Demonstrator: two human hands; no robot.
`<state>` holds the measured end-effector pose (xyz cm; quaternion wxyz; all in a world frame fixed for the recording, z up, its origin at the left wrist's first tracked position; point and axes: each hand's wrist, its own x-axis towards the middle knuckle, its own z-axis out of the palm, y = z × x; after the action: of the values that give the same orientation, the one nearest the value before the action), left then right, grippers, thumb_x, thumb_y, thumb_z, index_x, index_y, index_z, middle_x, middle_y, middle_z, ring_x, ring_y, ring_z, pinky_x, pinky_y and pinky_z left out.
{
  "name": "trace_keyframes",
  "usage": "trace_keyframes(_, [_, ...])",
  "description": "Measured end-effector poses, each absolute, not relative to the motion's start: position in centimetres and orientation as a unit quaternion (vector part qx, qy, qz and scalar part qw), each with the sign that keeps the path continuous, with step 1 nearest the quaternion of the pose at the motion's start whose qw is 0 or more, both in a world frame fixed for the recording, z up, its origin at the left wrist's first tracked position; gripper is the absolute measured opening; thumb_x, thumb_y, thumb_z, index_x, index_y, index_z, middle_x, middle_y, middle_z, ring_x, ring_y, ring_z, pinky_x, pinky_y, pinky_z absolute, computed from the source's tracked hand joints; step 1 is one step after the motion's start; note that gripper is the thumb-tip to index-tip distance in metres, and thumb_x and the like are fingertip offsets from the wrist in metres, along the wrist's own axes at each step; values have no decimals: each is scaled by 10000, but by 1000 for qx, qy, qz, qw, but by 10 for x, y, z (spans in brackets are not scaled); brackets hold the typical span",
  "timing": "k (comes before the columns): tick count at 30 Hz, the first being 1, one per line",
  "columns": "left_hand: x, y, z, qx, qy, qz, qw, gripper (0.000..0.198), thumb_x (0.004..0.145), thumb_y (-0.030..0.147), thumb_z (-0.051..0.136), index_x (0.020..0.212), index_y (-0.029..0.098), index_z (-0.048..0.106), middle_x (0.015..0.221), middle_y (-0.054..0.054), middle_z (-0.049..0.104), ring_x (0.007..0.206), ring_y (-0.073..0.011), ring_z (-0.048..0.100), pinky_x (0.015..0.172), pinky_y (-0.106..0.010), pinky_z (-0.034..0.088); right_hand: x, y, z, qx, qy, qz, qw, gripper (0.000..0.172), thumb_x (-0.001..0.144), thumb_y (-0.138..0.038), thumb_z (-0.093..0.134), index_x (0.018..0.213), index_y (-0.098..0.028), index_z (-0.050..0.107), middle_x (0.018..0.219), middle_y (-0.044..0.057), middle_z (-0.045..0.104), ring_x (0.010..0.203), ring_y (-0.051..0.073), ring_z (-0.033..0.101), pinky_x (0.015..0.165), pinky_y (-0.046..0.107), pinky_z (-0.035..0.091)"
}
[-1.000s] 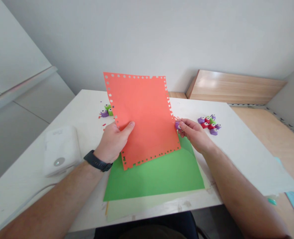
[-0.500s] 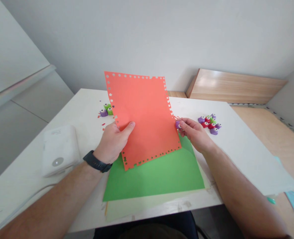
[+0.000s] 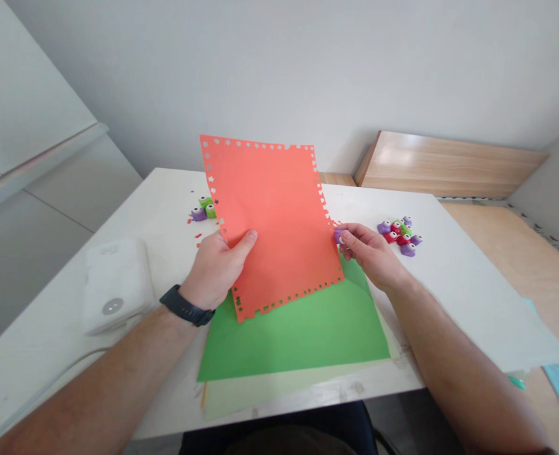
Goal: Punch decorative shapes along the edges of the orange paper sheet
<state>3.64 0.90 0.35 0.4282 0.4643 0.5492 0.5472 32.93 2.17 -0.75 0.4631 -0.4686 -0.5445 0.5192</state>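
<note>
Left hand point(image 3: 215, 272): thumb on front, fingers behind, pinching lower-left edge of orange paper sheet point(image 3: 274, 215), star-punched along edges. Sheet held up, tilted, above green paper sheet point(image 3: 298, 338). Right hand point(image 3: 369, 254): fingers pressed together, pinching small purple craft punch point(image 3: 338, 236) at sheet's right edge. Punch cluster point(image 3: 397, 234) just beyond right hand; smaller punch cluster point(image 3: 203, 210) beyond left hand.
</note>
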Motion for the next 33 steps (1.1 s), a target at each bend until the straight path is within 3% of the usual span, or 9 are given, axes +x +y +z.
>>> trace_keyframes(33, [33,11,-3,488,517,549,439,494,869,438,782,1301,202,740,1376,-90,739,1352,-312,642,1196,-473,479,329,22,-6,-470,-546,519,461,350,911,-535,765,1096,-237,757,953,21,683,752,148,527,672,315,403])
